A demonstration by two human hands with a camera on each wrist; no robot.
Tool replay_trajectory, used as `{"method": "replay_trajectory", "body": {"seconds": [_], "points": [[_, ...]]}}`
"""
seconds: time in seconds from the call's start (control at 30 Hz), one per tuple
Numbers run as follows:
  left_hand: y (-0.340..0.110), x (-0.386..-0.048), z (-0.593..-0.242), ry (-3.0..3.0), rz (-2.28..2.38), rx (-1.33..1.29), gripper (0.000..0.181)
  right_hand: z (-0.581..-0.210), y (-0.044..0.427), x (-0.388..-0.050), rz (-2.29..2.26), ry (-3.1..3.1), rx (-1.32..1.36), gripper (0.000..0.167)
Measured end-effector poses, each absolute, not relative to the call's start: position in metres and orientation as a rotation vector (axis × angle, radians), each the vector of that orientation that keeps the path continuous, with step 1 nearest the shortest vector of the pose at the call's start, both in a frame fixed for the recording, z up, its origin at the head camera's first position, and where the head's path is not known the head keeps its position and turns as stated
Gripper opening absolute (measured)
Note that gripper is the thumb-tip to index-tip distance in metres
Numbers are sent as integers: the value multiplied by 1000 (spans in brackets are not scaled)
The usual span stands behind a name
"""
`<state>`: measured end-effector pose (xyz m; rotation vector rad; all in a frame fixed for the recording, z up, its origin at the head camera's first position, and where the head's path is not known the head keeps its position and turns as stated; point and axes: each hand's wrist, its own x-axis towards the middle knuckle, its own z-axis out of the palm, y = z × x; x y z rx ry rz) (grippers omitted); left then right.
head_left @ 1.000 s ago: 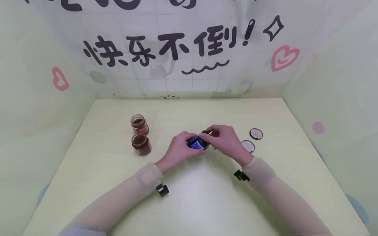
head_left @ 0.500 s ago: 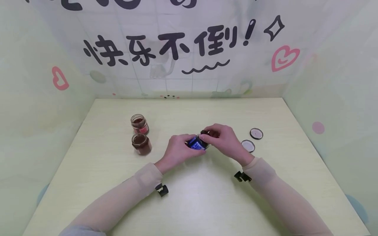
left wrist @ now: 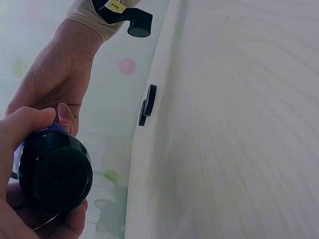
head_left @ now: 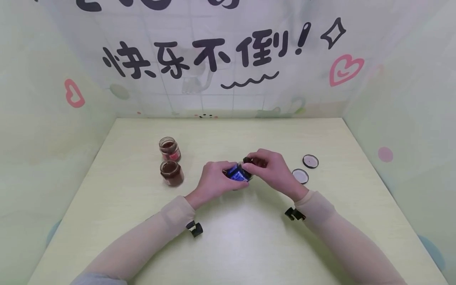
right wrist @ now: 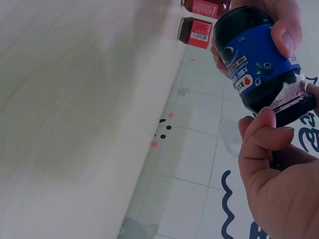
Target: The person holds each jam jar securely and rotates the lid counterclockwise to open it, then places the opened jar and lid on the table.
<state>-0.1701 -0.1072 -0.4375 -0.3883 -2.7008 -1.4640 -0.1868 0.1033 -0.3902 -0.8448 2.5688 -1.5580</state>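
Note:
My left hand [head_left: 215,178] grips a dark glass jam jar [right wrist: 259,62] with a blue label, held tilted above the table. In the left wrist view the jar's dark round base [left wrist: 60,174] faces the camera. My right hand [head_left: 271,170] pinches a black lid [right wrist: 297,108] between thumb and fingers at the jar's mouth. Seen from the right wrist, the lid sits askew, with a clear, purple-specked patch showing between it and the jar. Part of the lid is hidden by the fingers.
Two lidless jars with reddish-brown contents stand at the left: a rear jar [head_left: 170,149] and a nearer jar [head_left: 172,173]. Two lids, a far lid [head_left: 310,161] and a near lid [head_left: 300,176], lie on the table [head_left: 235,245] at the right. Printed walls enclose the back and sides.
My right hand has risen slightly with the lid at the jar's mouth. The left hand still holds the jar almost in place. The head view has shifted a little.

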Motion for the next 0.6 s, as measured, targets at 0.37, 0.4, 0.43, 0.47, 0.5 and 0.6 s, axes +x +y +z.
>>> {"method": "replay_trajectory", "body": {"seconds": [0.37,0.4,0.43,0.47,0.5,0.6], "points": [[-107,-165,-433,-2668,-1462,-412,44,-382,103,-183,-1603,2523,-916,14],[-107,-165,-432,-2662,-1470,-417,45,-382,103,-183,-1605,2524,-921,14],[-107,-165,-432,-2658,-1482,-420,45,-381,104,-183,-1605,2525,-929,13],[-107,-165,-431,-2654,-1494,-419,46,-381,104,-183,-1607,2524,-934,13],[-107,-164,-431,-2652,-1508,-417,47,-381,104,-183,-1609,2522,-940,13],[-108,-164,-429,-2652,-1541,-405,49,-380,104,-183,-1616,2516,-949,13]]}}
